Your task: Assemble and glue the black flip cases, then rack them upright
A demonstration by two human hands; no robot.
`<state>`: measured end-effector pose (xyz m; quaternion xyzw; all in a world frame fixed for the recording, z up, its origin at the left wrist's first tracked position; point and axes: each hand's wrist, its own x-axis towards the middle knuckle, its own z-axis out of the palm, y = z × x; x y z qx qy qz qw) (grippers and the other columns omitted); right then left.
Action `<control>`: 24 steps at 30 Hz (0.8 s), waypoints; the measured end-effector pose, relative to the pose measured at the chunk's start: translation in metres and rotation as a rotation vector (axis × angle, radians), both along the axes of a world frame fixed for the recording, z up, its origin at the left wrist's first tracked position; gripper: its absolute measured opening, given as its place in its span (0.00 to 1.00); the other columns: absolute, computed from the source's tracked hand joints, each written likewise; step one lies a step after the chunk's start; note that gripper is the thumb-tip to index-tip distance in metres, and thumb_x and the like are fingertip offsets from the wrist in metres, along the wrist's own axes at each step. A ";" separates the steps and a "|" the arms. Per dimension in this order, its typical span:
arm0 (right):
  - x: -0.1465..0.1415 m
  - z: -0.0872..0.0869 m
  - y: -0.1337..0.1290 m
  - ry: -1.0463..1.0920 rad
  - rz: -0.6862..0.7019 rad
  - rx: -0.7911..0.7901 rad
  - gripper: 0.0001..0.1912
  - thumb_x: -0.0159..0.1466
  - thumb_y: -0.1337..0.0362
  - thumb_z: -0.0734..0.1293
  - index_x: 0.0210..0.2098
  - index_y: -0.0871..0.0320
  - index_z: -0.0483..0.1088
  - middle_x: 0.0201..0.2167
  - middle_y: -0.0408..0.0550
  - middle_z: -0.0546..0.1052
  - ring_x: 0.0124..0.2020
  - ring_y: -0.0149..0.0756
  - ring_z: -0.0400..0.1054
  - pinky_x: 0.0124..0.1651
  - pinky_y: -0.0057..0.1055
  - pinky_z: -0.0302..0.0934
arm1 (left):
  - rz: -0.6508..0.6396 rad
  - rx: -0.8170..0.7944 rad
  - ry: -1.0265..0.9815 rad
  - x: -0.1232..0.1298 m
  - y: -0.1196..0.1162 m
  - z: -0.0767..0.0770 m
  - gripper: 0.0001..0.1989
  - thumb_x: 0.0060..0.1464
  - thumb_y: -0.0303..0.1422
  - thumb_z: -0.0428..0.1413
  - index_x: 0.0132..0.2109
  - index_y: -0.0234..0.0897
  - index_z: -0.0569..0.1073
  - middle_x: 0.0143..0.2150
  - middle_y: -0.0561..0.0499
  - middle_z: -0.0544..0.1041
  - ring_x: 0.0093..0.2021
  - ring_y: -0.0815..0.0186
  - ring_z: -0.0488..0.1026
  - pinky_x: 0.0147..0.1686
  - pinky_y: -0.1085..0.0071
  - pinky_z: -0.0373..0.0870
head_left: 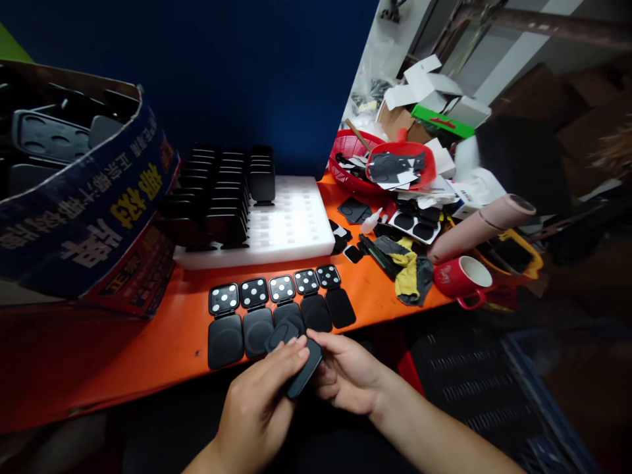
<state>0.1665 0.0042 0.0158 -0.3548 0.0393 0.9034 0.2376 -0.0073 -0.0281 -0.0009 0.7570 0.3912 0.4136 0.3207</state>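
Between my two hands, just off the table's front edge, is a dark hinged case (307, 370) with rounded corners. My left hand (261, 394) grips it from the left, fingers laid over its top. My right hand (351, 370) pinches its right side with thumb and fingers; the fingertips are partly hidden. Beyond them lies a row of similar black cases, opened flat. Their far halves (224, 298) carry white round dots, and their near halves (226, 341) are plain dark panels.
A white foam tray (291, 220) holds rows of upright black pieces. At left stands a printed cardboard box (113, 217) full of dark parts. To the right are a red mug (461, 280), a yellow-grey glove (407, 273), a pink cylinder (481, 227) and a red basket (345, 171).
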 end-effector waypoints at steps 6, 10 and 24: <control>0.011 0.003 0.001 -0.285 -0.159 0.345 0.15 0.58 0.55 0.65 0.22 0.60 0.62 0.14 0.35 0.55 0.15 0.22 0.43 0.18 0.21 0.38 | 0.090 -0.261 -0.185 0.020 0.022 0.001 0.15 0.54 0.25 0.52 0.48 0.42 0.72 0.47 0.49 0.77 0.47 0.61 0.75 0.48 0.66 0.70; 0.039 -0.004 -0.002 -0.920 -0.080 0.873 0.12 0.55 0.56 0.69 0.31 0.59 0.68 0.20 0.37 0.61 0.21 0.25 0.52 0.24 0.24 0.45 | 0.273 -0.743 -0.474 0.042 0.049 0.003 0.14 0.53 0.39 0.56 0.44 0.35 0.70 0.37 0.48 0.78 0.37 0.61 0.76 0.37 0.68 0.72; 0.153 -0.065 0.055 -1.546 0.243 0.992 0.18 0.59 0.52 0.60 0.21 0.58 0.60 0.19 0.40 0.63 0.23 0.31 0.57 0.27 0.26 0.50 | -0.261 0.032 0.602 0.117 0.080 -0.052 0.33 0.55 0.44 0.51 0.65 0.43 0.53 0.67 0.45 0.52 0.66 0.50 0.48 0.60 0.45 0.43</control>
